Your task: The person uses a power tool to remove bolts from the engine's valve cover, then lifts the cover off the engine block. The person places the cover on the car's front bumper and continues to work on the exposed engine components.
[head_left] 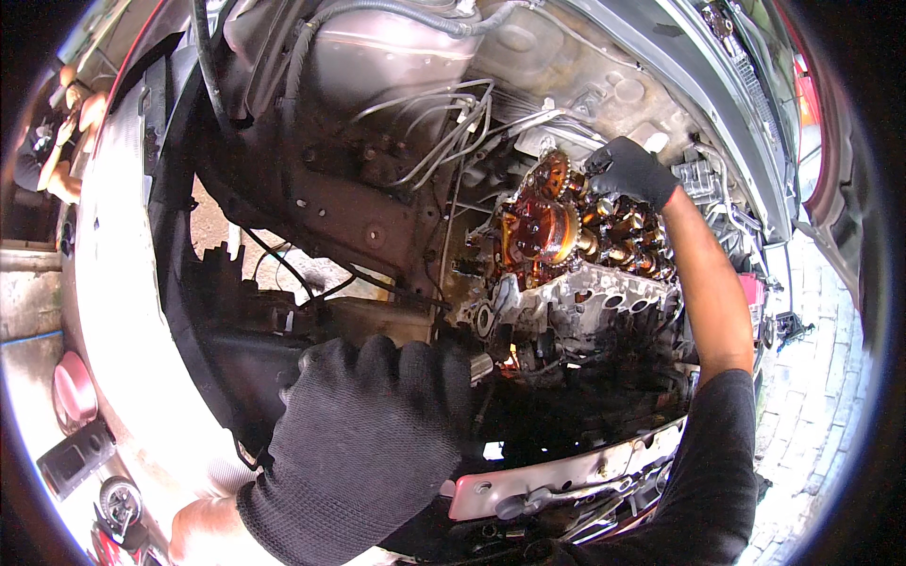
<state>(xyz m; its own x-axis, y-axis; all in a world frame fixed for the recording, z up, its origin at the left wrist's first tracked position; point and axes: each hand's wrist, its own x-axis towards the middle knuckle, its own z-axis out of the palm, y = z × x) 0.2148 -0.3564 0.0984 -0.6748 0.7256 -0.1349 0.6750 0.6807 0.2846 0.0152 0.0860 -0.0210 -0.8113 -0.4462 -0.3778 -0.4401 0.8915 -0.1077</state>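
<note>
My left hand [363,443], in a black knit glove, is closed in a fist in the near foreground. Out of its right side sticks a silver cylindrical metal end [481,366], like a socket; the glove hides the rest. Farther off, my right hand [630,173], gloved too, curls its fingers at the far edge of an opened engine cylinder head [604,292]. What those fingers grip is hidden. Beside them are an oily toothed sprocket [555,174] and a round, amber-stained camshaft gear [545,231]. Oily camshafts [618,253] run to the right.
Bent metal pipes [453,132] cross the bay behind the engine. A pale front crossmember [538,481] spans the near side, with a white fender [142,311] at left. Another person [57,151] is at the far left. A raised hood [746,113] stands at right.
</note>
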